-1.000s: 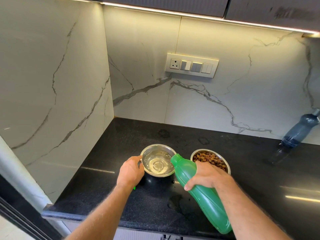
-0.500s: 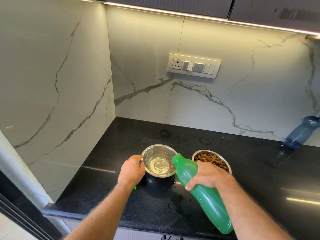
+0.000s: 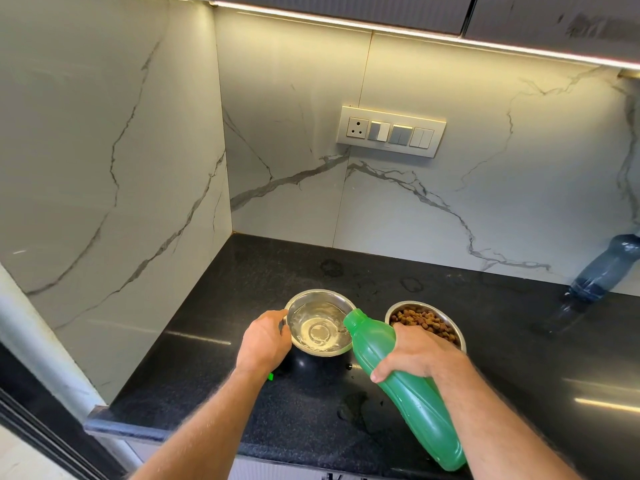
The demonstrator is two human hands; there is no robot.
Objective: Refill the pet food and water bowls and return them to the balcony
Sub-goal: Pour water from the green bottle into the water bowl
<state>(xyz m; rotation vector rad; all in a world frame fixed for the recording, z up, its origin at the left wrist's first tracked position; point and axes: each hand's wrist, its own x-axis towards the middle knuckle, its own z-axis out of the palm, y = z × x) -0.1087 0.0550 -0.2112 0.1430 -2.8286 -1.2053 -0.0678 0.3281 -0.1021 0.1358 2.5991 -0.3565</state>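
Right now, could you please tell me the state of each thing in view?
water bowl: holds water, on the counter
food bowl: full of kibble
green bottle: uncapped, tilted mouth-down over the water bowl
left hand: holds the water bowl's rim
right hand: grips the green bottle
blue bottle: leans against the wall
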